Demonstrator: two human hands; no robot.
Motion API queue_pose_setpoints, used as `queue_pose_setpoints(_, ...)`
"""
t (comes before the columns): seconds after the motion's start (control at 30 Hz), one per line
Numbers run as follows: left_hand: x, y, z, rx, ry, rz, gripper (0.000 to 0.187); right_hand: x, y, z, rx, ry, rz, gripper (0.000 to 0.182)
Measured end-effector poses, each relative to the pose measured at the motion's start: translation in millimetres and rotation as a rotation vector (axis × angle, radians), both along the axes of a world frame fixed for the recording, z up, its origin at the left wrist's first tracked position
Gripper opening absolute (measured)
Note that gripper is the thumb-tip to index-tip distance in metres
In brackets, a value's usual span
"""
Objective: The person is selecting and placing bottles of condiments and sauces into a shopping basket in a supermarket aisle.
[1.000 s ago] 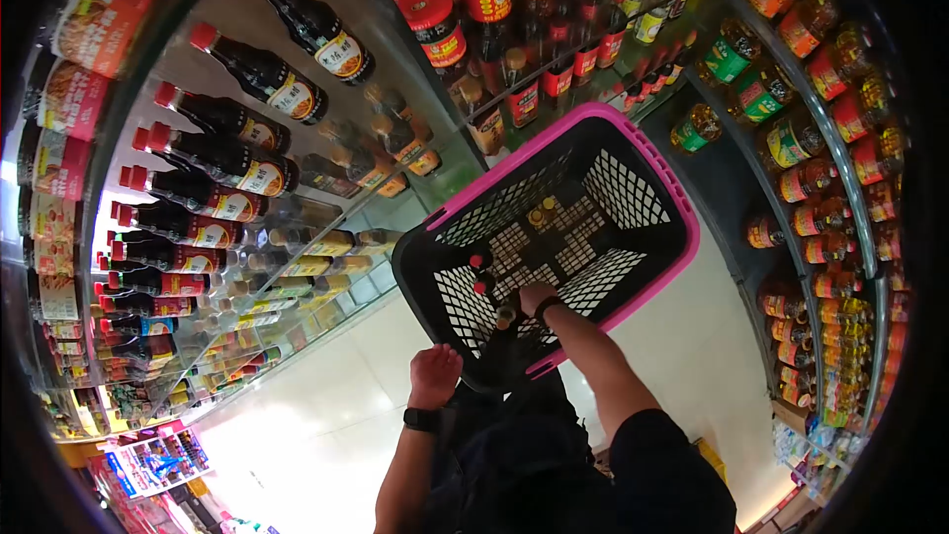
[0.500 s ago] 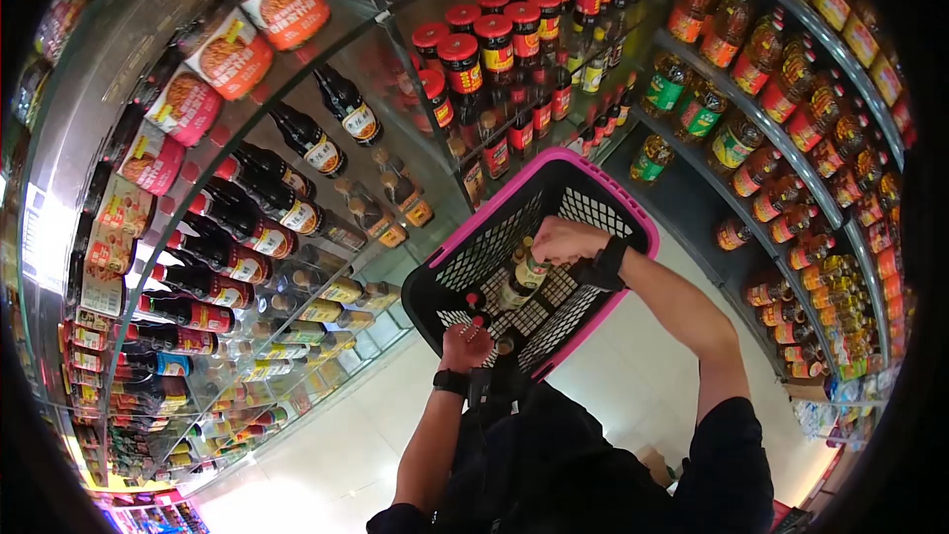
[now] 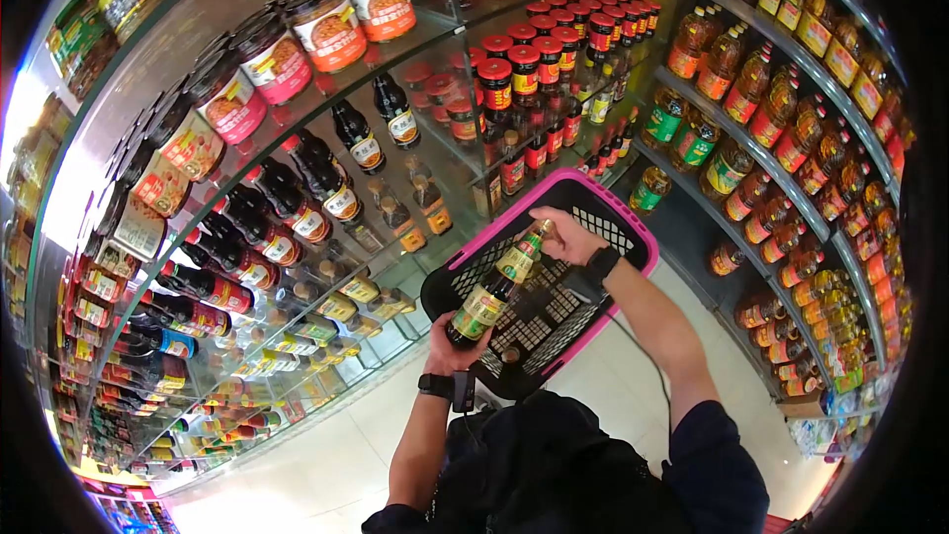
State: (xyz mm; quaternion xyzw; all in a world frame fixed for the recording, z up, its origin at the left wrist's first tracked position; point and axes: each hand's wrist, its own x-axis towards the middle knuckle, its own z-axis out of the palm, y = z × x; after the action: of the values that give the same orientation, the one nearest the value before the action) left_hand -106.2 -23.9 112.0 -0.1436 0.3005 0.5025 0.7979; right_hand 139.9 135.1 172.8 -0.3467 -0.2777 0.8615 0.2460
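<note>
A dark glass sauce bottle [image 3: 482,303] with a green and gold label lies tilted across the top of a black shopping basket [image 3: 633,219] with a pink rim. My left hand [image 3: 455,348] is wrapped round the bottle's base at the basket's near-left edge. At the other end, my right hand [image 3: 567,239] grips it by the neck. Below the bottle, inside the basket, a small round cap [image 3: 510,355] shows near the front wall; what it belongs to is hard to make out.
Glass shelves on the left carry large jars [image 3: 331,30] and dark bottles [image 3: 282,208]. Red-lidded jars [image 3: 524,64] fill the corner behind the basket. On the right, curved shelves hold oil bottles [image 3: 751,84]. Pale floor tiles [image 3: 633,361] lie below.
The bottle has come up from inside the basket to above it. My left hand has closed round its base, while my right hand still has the neck. The camera view has shifted a little.
</note>
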Motion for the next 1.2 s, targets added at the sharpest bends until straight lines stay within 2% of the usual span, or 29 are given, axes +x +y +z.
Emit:
queue_pose_setpoints(0.03,-6.0,-3.7,2.0,-0.031,-0.035,-0.04,0.04,-3.2,-4.9,-4.3,-0.063,0.112,0.022,0.032)
queue_pose_setpoints(0.07,-12.2,-7.2,4.1,-0.065,-0.068,-0.09,0.039,-11.6,-16.0,-12.6,-0.062,0.113,0.017,0.032)
queue_pose_setpoints(0.13,-18.3,-16.4,17.0,-0.063,-0.058,-0.102,0.041,-40.2,-45.6,-22.4,-0.125,0.265,-0.532,0.035)
queue_pose_setpoints(0.17,-21.0,-19.7,20.3,-0.061,-0.027,-0.099,0.039,-49.4,-54.0,-34.7,-0.149,0.435,-0.692,0.035)
queue_pose_setpoints(0.2,-23.5,-23.2,24.0,-0.06,0.003,-0.096,0.038,-54.7,-65.9,-39.0,-0.147,0.436,-0.697,0.035)
queue_pose_setpoints(0.23,-24.5,-27.5,29.0,-0.057,0.101,-0.094,0.034,-59.7,-77.6,-43.5,-0.193,0.554,-0.766,0.034)
queue_pose_setpoints(0.27,-28.7,-29.5,24.9,-0.058,0.102,-0.105,0.034,-64.2,-90.7,-48.0,-0.238,0.673,-0.838,0.034)
queue_pose_setpoints(0.33,-37.6,-36.5,12.2,-0.006,0.158,-0.156,0.032,-62.2,-109.7,-70.1,-0.363,0.736,-0.91,0.032)
queue_pose_setpoints(0.37,-41.3,-44.1,7.7,0.206,0.345,-0.278,0.032,-61.3,-121.0,-74.8,-0.357,0.716,-0.945,0.03)
queue_pose_setpoints(0.4,-41.8,-45.6,11.0,0.207,0.342,-0.29,0.032,-59.5,-132.4,-77.1,-0.35,0.692,-0.98,0.028)
queue_pose_setpoints(0.47,-42.6,-48.6,17.3,-0.036,0.391,-0.337,0.032,-57.9,-153.9,-82.1,-0.301,0.693,-1.048,0.028)
queue_pose_setpoints(0.63,-33.8,-64.9,-1.4,0.071,0.386,-0.228,0.029,-52.7,-194.9,-81.4,-0.249,0.641,-1.178,0.027)
queue_pose_setpoints(0.77,-29.0,-86.2,-0.6,-0.016,0.356,-0.228,0.027,-49.9,-213.2,-74.2,-0.302,0.629,-1.187,0.028)
queue_pose_setpoints(0.83,-27.7,-100.8,-3.7,0.185,0.431,-0.191,0.028,-51.8,-216.4,-74.5,-0.326,0.604,-1.179,0.028)
queue_pose_setpoints(0.87,-27.3,-108.1,-8.7,0.185,0.431,-0.171,0.028,-51.3,-217.4,-74.2,-0.35,0.58,-1.189,0.028)
queue_pose_setpoints(0.97,-31.1,-136.1,-28.5,0.048,0.33,-0.032,0.029,-59.5,-221.8,-61.3,-0.414,0.531,-1.113,0.027)
queue_pose_setpoints(1.03,-30.8,-159.4,-25.4,-0.067,0.277,0.049,0.028,-60.3,-227.7,-89.0,-0.479,0.525,-1.007,0.031)
queue_pose_setpoints(1.07,-36.9,-179.4,-62.8,0.098,0.474,0.059,0.029,-65.6,-232.4,-89.6,-0.474,0.517,-0.956,0.03)
queue_pose_setpoints(1.13,-35.3,-198.4,-32.1,-0.144,0.314,0.18,0.03,-79.3,-242.6,-102.5,-0.47,0.451,-0.896,0.028)
queue_pose_setpoints(1.2,-45.4,-221.3,-36.5,-0.276,0.194,0.279,0.03,-94.9,-256.6,-114.2,-0.578,0.503,-0.853,0.026)
